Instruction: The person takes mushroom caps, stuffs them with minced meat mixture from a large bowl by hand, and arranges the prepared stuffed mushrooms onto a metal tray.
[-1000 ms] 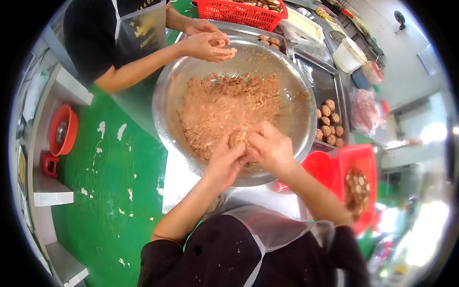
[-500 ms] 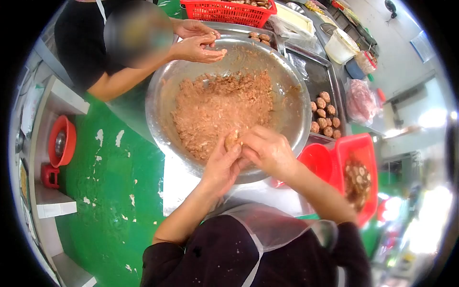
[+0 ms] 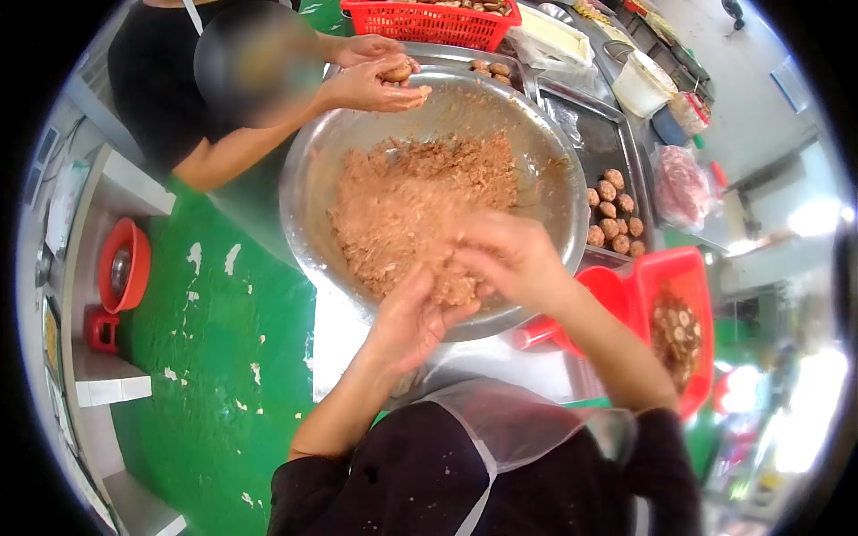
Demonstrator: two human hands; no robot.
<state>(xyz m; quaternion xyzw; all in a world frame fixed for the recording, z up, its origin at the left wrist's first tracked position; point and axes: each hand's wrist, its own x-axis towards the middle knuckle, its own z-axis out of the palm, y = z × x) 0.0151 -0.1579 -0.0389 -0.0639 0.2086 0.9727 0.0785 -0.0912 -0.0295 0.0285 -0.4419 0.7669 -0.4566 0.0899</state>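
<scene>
A wide steel bowl holds pinkish-brown minced meat. Over its near side, my left hand is cupped, palm up, round a clump of minced meat. Whether anything lies under the clump is hidden. My right hand is bent over the same clump with curled fingers touching it; the fingertips are slightly blurred. Across the bowl, another person's hands hold a brown rounded piece above the far left rim.
To the right, a metal tray carries several meat-filled rounds. Nearer me stand a red scoop and a red basin of sliced-looking brown pieces in liquid. A red basket of mushrooms sits at the back. A white bucket stands back right.
The round brownish piece seen in my left fingers is now out of sight, and a clump of minced meat shows between my hands. My right hand has shifted slightly up.
</scene>
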